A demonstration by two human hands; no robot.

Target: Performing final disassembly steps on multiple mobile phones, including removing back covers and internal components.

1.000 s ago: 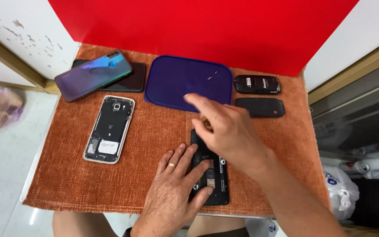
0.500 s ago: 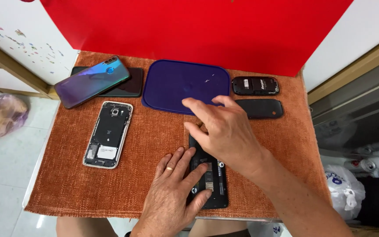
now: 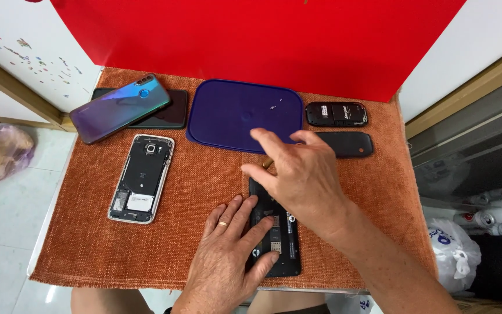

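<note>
A black phone (image 3: 283,244) with its back off lies on the orange cloth (image 3: 88,244) near the front edge. My left hand (image 3: 228,256), with a ring on one finger, presses flat on the phone's lower left part and holds it down. Over the phone's top end hovers my right hand (image 3: 306,180), fingers pinched on a small thin tool (image 3: 268,164). Only the tool's yellowish tip shows. The phone's upper half is hidden under the right hand.
A dark blue lid (image 3: 233,110) lies behind the hands. A silver phone without its back (image 3: 142,177), an iridescent phone (image 3: 120,107) and a dark phone (image 3: 172,113) are at the left. A small open black phone (image 3: 336,114) and its cover (image 3: 350,143) are at the right. A red board (image 3: 262,40) stands behind.
My right hand has drawn back from the blue lid's edge toward the black phone and closed its fingers. The left hand stays pressed on the phone.
</note>
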